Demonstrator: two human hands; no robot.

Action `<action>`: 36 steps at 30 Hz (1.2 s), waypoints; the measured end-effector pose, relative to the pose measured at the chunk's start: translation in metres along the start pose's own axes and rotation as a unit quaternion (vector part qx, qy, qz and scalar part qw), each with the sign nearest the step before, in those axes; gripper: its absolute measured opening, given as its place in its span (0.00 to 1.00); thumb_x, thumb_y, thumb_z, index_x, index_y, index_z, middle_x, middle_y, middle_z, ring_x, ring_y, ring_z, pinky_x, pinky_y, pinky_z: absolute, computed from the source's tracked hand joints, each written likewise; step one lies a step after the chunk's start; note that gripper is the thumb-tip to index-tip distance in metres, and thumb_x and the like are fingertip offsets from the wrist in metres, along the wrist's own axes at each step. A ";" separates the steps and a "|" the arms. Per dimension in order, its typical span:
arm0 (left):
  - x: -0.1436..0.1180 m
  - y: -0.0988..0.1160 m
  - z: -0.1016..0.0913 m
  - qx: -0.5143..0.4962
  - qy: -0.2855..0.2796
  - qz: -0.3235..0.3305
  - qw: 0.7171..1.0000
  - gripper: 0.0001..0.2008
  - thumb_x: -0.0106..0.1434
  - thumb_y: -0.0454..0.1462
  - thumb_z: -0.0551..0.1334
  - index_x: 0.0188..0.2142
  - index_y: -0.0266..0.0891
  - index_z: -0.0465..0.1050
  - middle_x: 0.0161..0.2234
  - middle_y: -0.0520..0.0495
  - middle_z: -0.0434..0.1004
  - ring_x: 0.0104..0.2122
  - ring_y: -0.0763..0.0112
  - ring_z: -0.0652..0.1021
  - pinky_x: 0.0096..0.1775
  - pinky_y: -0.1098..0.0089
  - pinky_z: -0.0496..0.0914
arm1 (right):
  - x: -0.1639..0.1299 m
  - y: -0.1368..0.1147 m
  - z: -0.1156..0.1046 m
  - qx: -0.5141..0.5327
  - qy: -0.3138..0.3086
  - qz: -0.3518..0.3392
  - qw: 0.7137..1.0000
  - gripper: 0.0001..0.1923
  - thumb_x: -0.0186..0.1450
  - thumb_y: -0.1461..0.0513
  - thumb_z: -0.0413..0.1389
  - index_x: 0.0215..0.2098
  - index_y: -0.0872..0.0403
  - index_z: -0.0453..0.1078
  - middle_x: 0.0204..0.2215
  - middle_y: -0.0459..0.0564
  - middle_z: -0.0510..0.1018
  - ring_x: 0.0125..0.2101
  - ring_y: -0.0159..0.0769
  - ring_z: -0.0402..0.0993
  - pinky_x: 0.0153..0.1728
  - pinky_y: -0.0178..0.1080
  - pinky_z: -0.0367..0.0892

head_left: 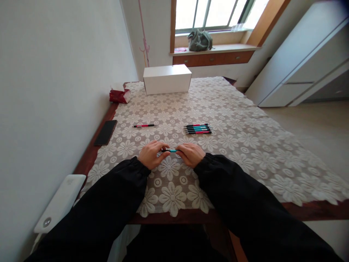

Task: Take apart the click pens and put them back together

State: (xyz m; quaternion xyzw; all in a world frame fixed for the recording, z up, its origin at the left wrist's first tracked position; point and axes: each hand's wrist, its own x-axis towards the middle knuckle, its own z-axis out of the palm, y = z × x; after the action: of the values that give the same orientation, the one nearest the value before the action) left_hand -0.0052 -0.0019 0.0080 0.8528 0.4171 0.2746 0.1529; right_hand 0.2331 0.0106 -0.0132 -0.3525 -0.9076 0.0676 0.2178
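Between my two hands lies a teal and black pen [172, 150], held level just above or on the lace tablecloth; I cannot tell which. My left hand [154, 153] pinches its black end between thumb and fingers. On the teal end, my right hand [190, 153] is closed, hiding that tip. Farther off to the right, a row of several pens [197, 128] in red, teal and black lies side by side. A single red and black pen [143, 126] rests beyond my left hand.
A white box [167, 80] stands at the table's far end, with a red packet [119, 96] left of it. Along the left edge lie a dark phone [105, 133] and a white power strip-like device [61, 202] near the wall. Flowered lace tablecloth [234, 116] covers the table.
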 end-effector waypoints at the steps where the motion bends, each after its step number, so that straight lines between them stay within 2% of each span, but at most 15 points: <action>1: 0.000 -0.001 0.001 -0.007 0.008 0.000 1.000 0.10 0.67 0.44 0.62 0.43 0.42 0.73 0.37 0.48 0.79 0.38 0.65 0.77 0.42 0.65 0.72 | 0.000 0.000 0.000 0.004 0.001 0.006 1.000 0.13 0.74 0.58 0.45 0.39 0.54 0.70 0.32 0.52 0.78 0.33 0.37 0.73 0.38 0.38 0.61; 3: -0.001 -0.003 0.002 -0.012 0.013 0.003 1.000 0.09 0.64 0.43 0.64 0.42 0.42 0.74 0.36 0.48 0.79 0.38 0.65 0.77 0.42 0.64 0.72 | 0.000 0.000 0.001 0.006 -0.001 0.013 1.000 0.13 0.74 0.58 0.45 0.39 0.53 0.70 0.32 0.52 0.78 0.33 0.37 0.73 0.38 0.38 0.61; 7: -0.001 -0.005 0.002 -0.003 0.004 0.014 1.000 0.07 0.66 0.41 0.62 0.39 0.42 0.75 0.36 0.48 0.80 0.39 0.65 0.77 0.43 0.64 0.73 | 0.000 -0.001 0.002 0.011 -0.003 0.014 1.000 0.14 0.74 0.57 0.45 0.39 0.53 0.70 0.32 0.52 0.78 0.33 0.37 0.73 0.38 0.38 0.62; 11: 0.000 -0.003 0.000 0.030 -0.030 0.012 0.999 0.16 0.72 0.43 0.54 0.33 0.41 0.76 0.33 0.47 0.80 0.37 0.66 0.77 0.43 0.64 0.72 | 0.000 -0.001 0.002 0.022 0.000 0.004 1.000 0.13 0.74 0.58 0.46 0.39 0.53 0.70 0.33 0.53 0.79 0.35 0.38 0.74 0.38 0.38 0.62; 13: 0.000 -0.002 0.000 0.030 -0.035 0.006 0.999 0.16 0.72 0.43 0.53 0.36 0.41 0.76 0.35 0.47 0.80 0.38 0.66 0.77 0.44 0.64 0.72 | 0.000 -0.002 0.002 0.022 -0.001 0.005 1.000 0.12 0.73 0.58 0.46 0.40 0.53 0.70 0.33 0.53 0.79 0.35 0.38 0.74 0.39 0.38 0.63; 15: 0.000 -0.002 0.000 0.021 -0.026 0.001 0.999 0.12 0.70 0.45 0.57 0.41 0.41 0.75 0.37 0.47 0.80 0.40 0.65 0.77 0.44 0.63 0.72 | 0.000 -0.002 0.002 0.020 -0.001 0.012 1.000 0.12 0.73 0.58 0.47 0.40 0.53 0.70 0.33 0.53 0.79 0.35 0.38 0.74 0.39 0.38 0.63; 18: -0.001 -0.002 0.001 0.015 -0.023 0.001 1.000 0.10 0.66 0.44 0.62 0.40 0.41 0.75 0.38 0.47 0.80 0.41 0.64 0.77 0.45 0.63 0.72 | 0.000 -0.001 0.003 0.019 -0.002 0.017 1.000 0.11 0.73 0.58 0.47 0.40 0.53 0.70 0.33 0.52 0.79 0.35 0.39 0.74 0.40 0.39 0.63; 23: -0.001 -0.001 0.000 0.033 -0.046 -0.003 0.998 0.13 0.70 0.43 0.56 0.36 0.41 0.76 0.36 0.47 0.80 0.40 0.63 0.77 0.45 0.62 0.72 | 0.001 -0.001 0.002 0.024 -0.004 0.007 1.000 0.09 0.72 0.59 0.49 0.41 0.53 0.69 0.35 0.53 0.79 0.36 0.39 0.74 0.40 0.39 0.63; 29: 0.000 -0.002 0.001 0.018 -0.035 0.007 0.999 0.10 0.67 0.45 0.61 0.39 0.42 0.75 0.38 0.47 0.80 0.42 0.63 0.76 0.47 0.62 0.71 | 0.000 0.000 0.002 0.025 -0.010 0.009 1.000 0.08 0.71 0.59 0.50 0.42 0.54 0.69 0.34 0.52 0.79 0.35 0.38 0.74 0.39 0.39 0.62; 33: 0.001 -0.002 0.001 0.032 -0.043 0.000 0.999 0.16 0.72 0.44 0.52 0.34 0.41 0.75 0.36 0.46 0.79 0.40 0.64 0.76 0.46 0.62 0.71 | 0.000 0.000 0.002 0.033 -0.014 0.006 0.999 0.08 0.71 0.59 0.50 0.43 0.53 0.69 0.35 0.52 0.79 0.35 0.38 0.74 0.40 0.38 0.62; 36: 0.001 -0.003 0.000 0.018 -0.038 -0.005 0.999 0.14 0.72 0.45 0.54 0.38 0.41 0.75 0.38 0.47 0.80 0.42 0.64 0.76 0.46 0.62 0.71 | 0.000 0.000 0.002 0.023 -0.024 0.016 0.999 0.08 0.71 0.60 0.50 0.44 0.53 0.69 0.33 0.50 0.80 0.32 0.37 0.74 0.39 0.39 0.62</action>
State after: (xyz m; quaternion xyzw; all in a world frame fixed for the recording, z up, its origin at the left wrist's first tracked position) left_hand -0.0061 0.0003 0.0066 0.8633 0.4199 0.2333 0.1547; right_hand 0.2320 0.0103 -0.0147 -0.3603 -0.9049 0.1001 0.2032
